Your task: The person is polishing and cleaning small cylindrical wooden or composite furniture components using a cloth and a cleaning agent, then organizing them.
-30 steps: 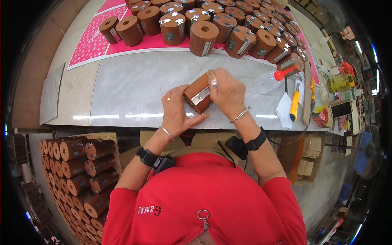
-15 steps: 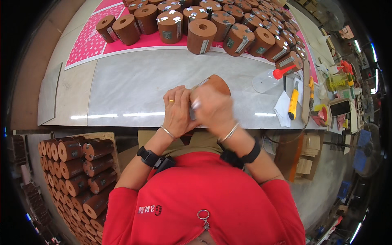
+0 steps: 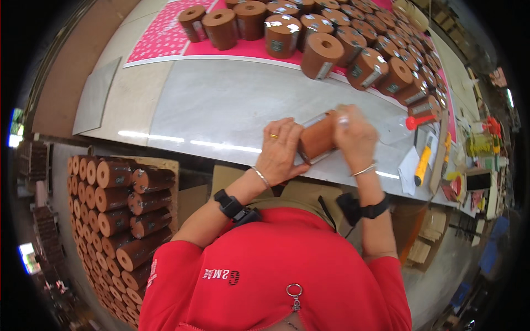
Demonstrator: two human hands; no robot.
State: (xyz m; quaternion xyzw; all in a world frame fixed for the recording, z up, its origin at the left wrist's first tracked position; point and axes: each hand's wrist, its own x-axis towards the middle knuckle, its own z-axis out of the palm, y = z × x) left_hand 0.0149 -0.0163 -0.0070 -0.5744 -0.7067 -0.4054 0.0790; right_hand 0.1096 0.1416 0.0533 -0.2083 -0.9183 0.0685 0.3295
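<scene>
— Holding anything, those two hands?

— Yes. Both are on one brown cylinder, lying on its side just above the near edge of the grey worktop. The left hand has its fingers curled around the cylinder's left end, gripping it. The right hand covers the right end, its fingers closed over the top.

— What else is on that worktop?

— At the far side, rows of similar brown cylinders stand upright on a pink sheet. To the right of the hands lies a yellow-handled tool, with a red-capped item just beyond it.

— And off the worktop?

— On the near left, a stack of more brown cylinders lies on its side, ends facing out. Each wrist wears a thin bracelet and a black band; the left hand also has a gold ring. The person's top is red.
</scene>
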